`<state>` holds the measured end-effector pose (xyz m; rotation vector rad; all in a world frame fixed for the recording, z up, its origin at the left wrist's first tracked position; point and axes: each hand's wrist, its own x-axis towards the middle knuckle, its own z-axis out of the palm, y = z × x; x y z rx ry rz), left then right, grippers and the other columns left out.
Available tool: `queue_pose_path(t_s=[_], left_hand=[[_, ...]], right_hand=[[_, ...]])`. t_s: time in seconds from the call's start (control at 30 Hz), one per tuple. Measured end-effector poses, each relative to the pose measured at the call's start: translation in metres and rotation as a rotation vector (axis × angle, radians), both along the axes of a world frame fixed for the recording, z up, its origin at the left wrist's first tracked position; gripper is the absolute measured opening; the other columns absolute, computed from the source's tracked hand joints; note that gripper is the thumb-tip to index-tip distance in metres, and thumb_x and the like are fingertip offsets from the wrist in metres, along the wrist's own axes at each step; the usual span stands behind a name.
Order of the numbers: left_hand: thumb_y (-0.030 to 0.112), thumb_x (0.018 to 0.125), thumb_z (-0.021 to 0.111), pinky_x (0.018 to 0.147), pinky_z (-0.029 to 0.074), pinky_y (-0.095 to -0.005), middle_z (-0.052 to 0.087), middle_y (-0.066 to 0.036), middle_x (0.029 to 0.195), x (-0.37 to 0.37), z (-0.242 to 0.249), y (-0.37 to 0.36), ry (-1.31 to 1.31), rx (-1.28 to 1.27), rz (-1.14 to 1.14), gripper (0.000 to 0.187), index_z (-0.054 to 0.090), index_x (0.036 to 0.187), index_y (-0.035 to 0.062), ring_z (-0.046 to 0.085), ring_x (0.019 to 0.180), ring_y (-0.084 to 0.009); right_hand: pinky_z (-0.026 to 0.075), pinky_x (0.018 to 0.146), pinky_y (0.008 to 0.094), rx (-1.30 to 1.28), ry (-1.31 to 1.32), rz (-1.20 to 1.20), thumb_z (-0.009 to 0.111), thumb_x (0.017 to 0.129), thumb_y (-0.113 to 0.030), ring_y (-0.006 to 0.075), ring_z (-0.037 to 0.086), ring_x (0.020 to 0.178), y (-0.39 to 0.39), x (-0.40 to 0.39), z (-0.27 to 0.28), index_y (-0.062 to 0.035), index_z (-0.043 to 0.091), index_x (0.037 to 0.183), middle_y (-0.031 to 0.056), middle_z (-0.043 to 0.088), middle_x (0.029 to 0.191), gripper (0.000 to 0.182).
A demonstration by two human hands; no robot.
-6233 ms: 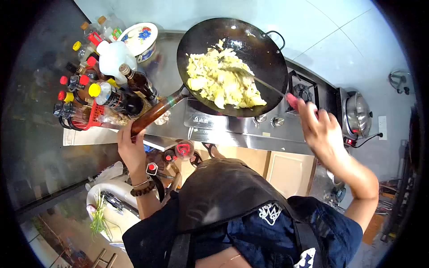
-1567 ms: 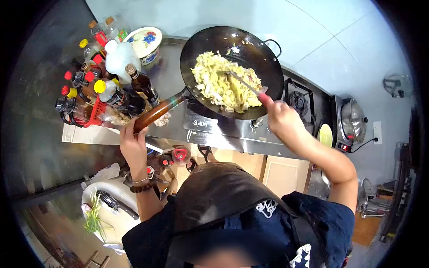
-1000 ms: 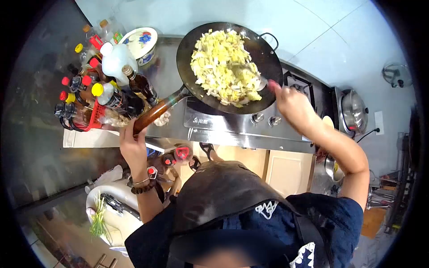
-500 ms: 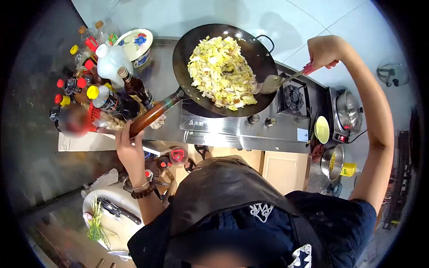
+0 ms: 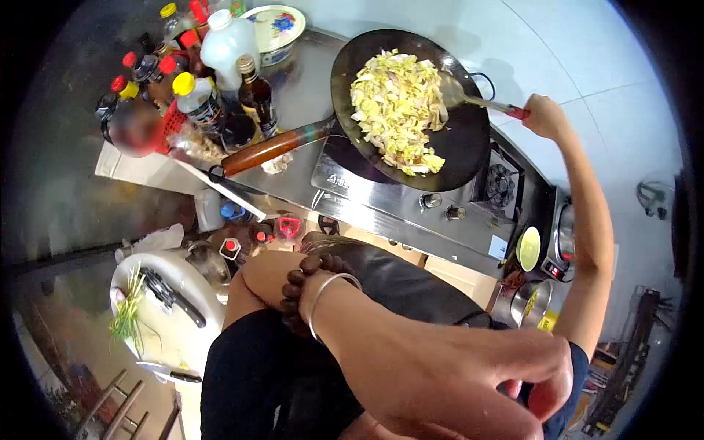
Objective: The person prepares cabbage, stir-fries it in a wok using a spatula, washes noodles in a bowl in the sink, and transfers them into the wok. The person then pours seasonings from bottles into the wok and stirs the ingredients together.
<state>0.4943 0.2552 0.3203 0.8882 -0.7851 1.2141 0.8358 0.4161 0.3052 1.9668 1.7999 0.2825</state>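
Observation:
Chopped cabbage (image 5: 392,110) lies heaped in a dark wok (image 5: 466,154) on the stove. My right hand (image 5: 545,117) is closed round the red-ended handle of a metal spatula (image 5: 484,101), whose blade touches the cabbage's right side. My left hand (image 5: 455,374), with a bead bracelet (image 5: 297,286) and a bangle at the wrist, is large and close to the camera in front of my body. Its fingers are curled, with their tips partly hidden, and no object shows in them. The wok's wooden handle (image 5: 275,149) points left, with no hand on it.
Several bottles, among them a dark glass bottle (image 5: 257,99) and a white jug (image 5: 229,51), crowd the counter's left. A lidded floral bowl (image 5: 282,29) stands behind. To the right are a burner (image 5: 501,183) and a yellow-green bowl (image 5: 528,249). Knives and scallions lie on a round board (image 5: 198,282).
My left hand has let go of the wok handle and come up close to the camera. The spatula has moved up along the cabbage's right side. The view has shifted and tilted.

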Motion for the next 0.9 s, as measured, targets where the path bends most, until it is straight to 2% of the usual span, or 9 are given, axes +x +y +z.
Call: queue_pose_path(t_s=[0.13,0.3,0.4,0.5,0.57,0.63,0.67,0.8,0.9], left_hand=[[0.018,0.086,0.059,0.062,0.04,-0.0218,0.044,-0.007,0.094,-0.017,0.014,0.017,0.379,0.25,-0.472,0.015,0.063,0.098,0.0088,0.046,0.076,-0.0135],[0.007,0.084,0.058,0.065,0.042,-0.0273,0.047,-0.01,0.099,0.003,-0.01,-0.014,-0.053,-0.03,-0.046,0.013,0.064,0.096,0.007,0.049,0.08,-0.0173],[0.007,0.081,0.058,0.072,0.04,-0.0313,0.045,-0.011,0.1,-0.023,-0.013,0.011,0.112,0.127,-0.106,0.01,0.061,0.09,0.0067,0.046,0.086,-0.0219],[0.004,0.078,0.062,0.078,0.046,-0.0389,0.054,-0.013,0.097,-0.032,-0.031,0.022,0.364,0.243,0.014,0.008,0.064,0.085,0.0012,0.054,0.092,-0.0304],[0.003,0.077,0.062,0.073,0.047,-0.0362,0.056,-0.013,0.092,-0.055,-0.046,0.036,0.533,0.217,0.228,0.004,0.063,0.08,0.0012,0.057,0.086,-0.0288],[0.0,0.075,0.062,0.069,0.048,-0.0337,0.057,-0.012,0.086,-0.074,-0.066,0.04,0.761,0.129,0.395,0.001,0.062,0.076,0.0005,0.058,0.078,-0.0267],[-0.002,0.075,0.062,0.067,0.048,-0.0324,0.057,-0.012,0.084,-0.082,-0.078,0.037,0.856,0.08,0.493,0.003,0.061,0.076,0.0,0.059,0.075,-0.0256],[-0.005,0.07,0.064,0.071,0.046,-0.0284,0.061,-0.01,0.083,-0.104,-0.117,0.02,1.2,-0.164,0.715,0.011,0.063,0.08,0.0012,0.06,0.076,-0.0196],[-0.004,0.071,0.063,0.071,0.046,-0.0283,0.062,-0.01,0.082,-0.116,-0.126,0.013,1.297,-0.21,0.814,0.01,0.062,0.08,0.0004,0.06,0.076,-0.0207]], right_hand=[[0.047,0.067,0.0416,0.055,0.011,0.17,0.053,0.071,-0.002,0.0345,0.06,0.078,0.009,-0.018,-0.036,-0.0024,0.06,0.084,0.018,0.06,0.079,0.015],[0.048,0.065,0.0342,0.166,-0.223,0.706,0.054,0.072,-0.005,0.0228,0.057,0.077,-0.063,-0.082,-0.012,0.0,0.051,0.102,0.0079,0.052,0.079,0.031],[0.049,0.067,0.0323,0.129,-0.413,0.51,0.055,0.074,-0.007,0.0235,0.059,0.078,-0.098,-0.102,0.041,-0.0004,0.056,0.098,0.0103,0.057,0.083,0.025],[0.047,0.058,0.0348,-0.13,-0.1,0.102,0.063,0.073,-0.011,0.028,0.059,0.064,-0.096,-0.089,0.089,-0.0022,0.064,0.072,0.015,0.059,0.065,0.009],[0.042,0.047,0.0358,-0.335,-0.057,-0.043,0.068,0.074,-0.023,0.0249,0.052,0.044,-0.077,-0.081,0.095,0.0011,0.06,0.051,0.0132,0.054,0.047,0.034],[0.04,0.044,0.0346,-0.506,0.066,-0.214,0.068,0.076,-0.033,0.0175,0.051,0.043,-0.054,-0.087,0.081,0.0025,0.063,0.06,0.0124,0.046,0.043,0.039],[0.041,0.044,0.0323,-0.499,0.242,-0.123,0.068,0.075,-0.035,0.0131,0.053,0.046,-0.046,-0.077,0.059,0.0039,0.064,0.064,0.0113,0.046,0.046,0.041],[0.046,0.058,0.0403,-0.051,0.323,0.143,0.062,0.076,-0.019,0.0324,0.059,0.059,-0.022,-0.086,-0.012,0.0056,0.062,0.072,0.0243,0.058,0.063,0.025],[0.042,0.046,0.0371,-0.272,0.119,0.088,0.063,0.078,-0.03,0.027,0.057,0.047,-0.023,-0.092,0.056,0.0054,0.058,0.056,0.0176,0.053,0.048,0.042]])
